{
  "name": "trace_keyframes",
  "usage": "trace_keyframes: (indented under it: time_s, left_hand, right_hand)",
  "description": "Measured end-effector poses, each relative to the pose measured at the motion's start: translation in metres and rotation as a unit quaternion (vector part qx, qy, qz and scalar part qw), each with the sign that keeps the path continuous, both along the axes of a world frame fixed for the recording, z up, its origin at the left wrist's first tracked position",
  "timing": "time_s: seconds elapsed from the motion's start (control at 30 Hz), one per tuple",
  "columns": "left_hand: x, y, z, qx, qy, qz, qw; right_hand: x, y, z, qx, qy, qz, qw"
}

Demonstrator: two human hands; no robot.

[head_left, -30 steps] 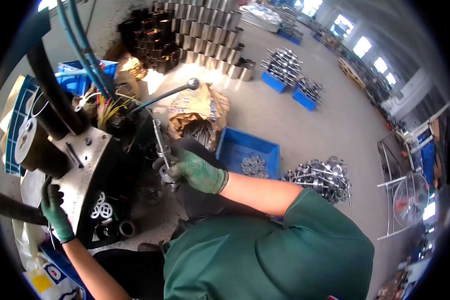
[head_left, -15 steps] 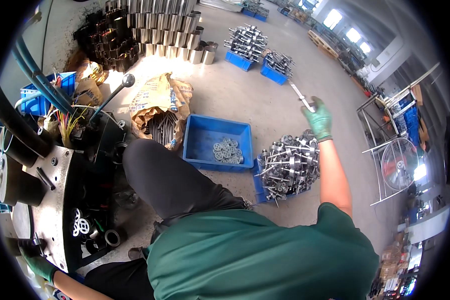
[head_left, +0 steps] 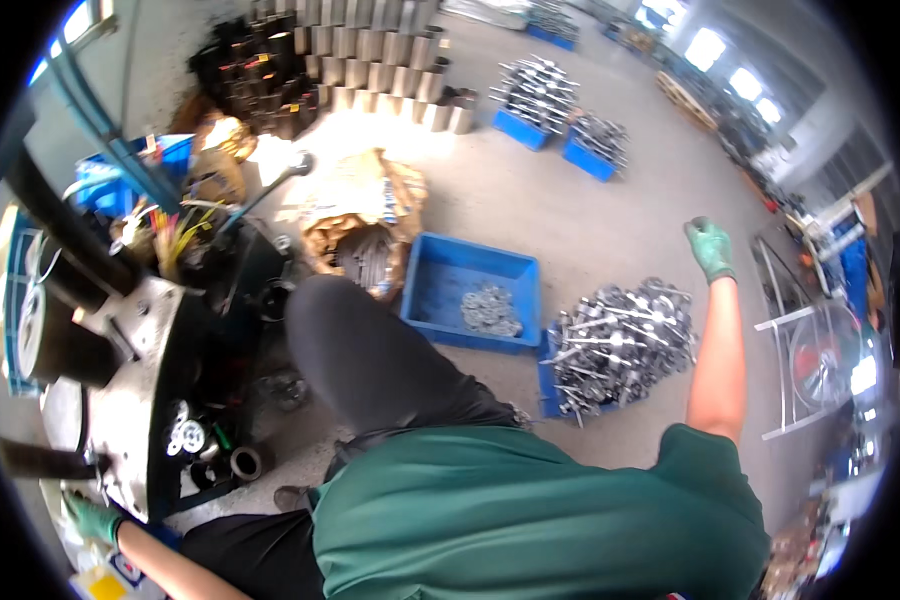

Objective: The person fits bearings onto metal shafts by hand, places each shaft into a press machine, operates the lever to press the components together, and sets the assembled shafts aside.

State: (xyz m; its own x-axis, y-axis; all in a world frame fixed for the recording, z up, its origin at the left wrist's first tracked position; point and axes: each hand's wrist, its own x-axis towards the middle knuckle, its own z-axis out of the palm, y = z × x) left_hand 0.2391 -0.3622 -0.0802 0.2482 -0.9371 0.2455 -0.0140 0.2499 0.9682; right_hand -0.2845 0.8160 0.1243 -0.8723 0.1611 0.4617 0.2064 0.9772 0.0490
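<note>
My left hand (head_left: 92,517), in a green glove, is low at the left beside the metal machine table (head_left: 155,400). It is just below a dark cylindrical machine part (head_left: 48,460). Blur keeps me from telling how its fingers are set or whether they touch anything. Out to the right, my gloved right hand (head_left: 710,248) is raised with curled fingers; what it holds, if anything, does not show. Nearest to it is a heap of metal shafts with round fittings (head_left: 625,345), piled over a blue crate (head_left: 550,390).
A blue bin (head_left: 430,325) holds small round metal parts (head_left: 491,310). Beside it lies a torn paper sack (head_left: 355,200) with metal rods. Metal cylinders (head_left: 370,75) stand stacked behind, and more loaded blue crates (head_left: 590,160) sit farther off. A fan (head_left: 820,365) is at the right.
The long silvery piece that my right hand held is no longer visible there, and its fingers are curled. The whole view has shifted, with objects displaced toward the right.
</note>
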Motion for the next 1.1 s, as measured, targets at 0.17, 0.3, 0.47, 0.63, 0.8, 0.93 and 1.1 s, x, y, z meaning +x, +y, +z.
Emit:
trace_keyframes:
  time_s: [0.17,0.3,0.47,0.63,0.8,0.93,1.1]
  left_hand:
    - [-0.019,0.047,-0.020,0.020,0.001,-0.005,1.000]
    - [-0.026,0.088,-0.011,0.074,-0.093,-0.076,0.990]
    - [-0.018,0.108,-0.015,0.101,-0.273,-0.098,0.952]
    - [-0.020,0.128,0.011,0.153,-0.232,-0.094,0.956]
    - [-0.041,0.148,0.035,0.052,-0.170,-0.084,0.981]
    - [-0.069,0.162,0.053,-0.016,-0.258,-0.026,0.966]
    - [-0.073,0.158,0.060,0.003,-0.237,-0.044,0.970]
  right_hand:
    - [-0.004,-0.198,0.027,-0.087,0.053,0.308,0.946]
    - [0.016,-0.368,0.028,-0.125,-0.061,0.558,0.818]
    - [0.038,-0.566,0.009,-0.063,-0.162,0.762,0.624]
    - [0.042,-0.724,-0.054,-0.029,-0.244,0.791,0.561]
    - [0.037,-0.851,-0.122,0.015,-0.204,0.761,0.616]
    - [0.052,-0.909,-0.134,0.025,-0.192,0.720,0.666]
    - [0.066,-0.937,-0.132,0.069,-0.189,0.707,0.678]
